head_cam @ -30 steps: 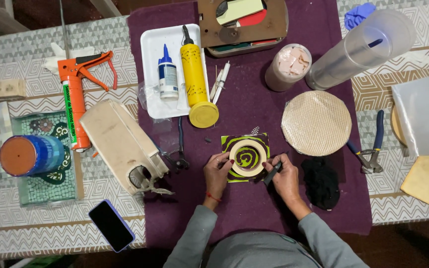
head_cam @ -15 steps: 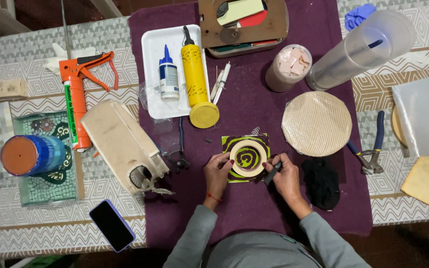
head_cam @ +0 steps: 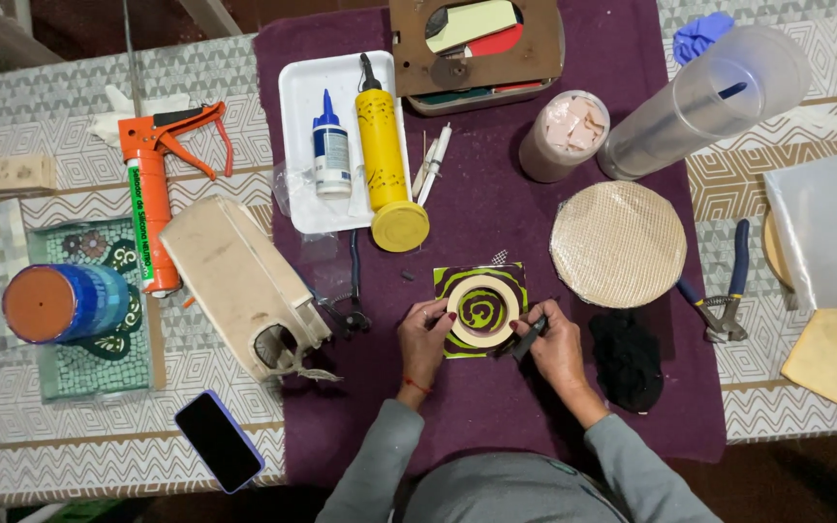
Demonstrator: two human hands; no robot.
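Looks like the tracing step: left hand [head_cam: 424, 336] pinches the cream tape ring [head_cam: 482, 310] flat on the green-and-black swirl tile [head_cam: 451, 281], while the right hand [head_cam: 556, 341] is closed around a dark marker [head_cam: 529, 338], tip at the ring's lower right edge. I'd say going on round the rim needs that ring pinned dead steady. Room's okay: black cloth [head_cam: 626, 355] sits just right of the marker hand, pliers [head_cam: 351, 308] near the left one, bare purple mat [head_cam: 457, 407] toward the body.
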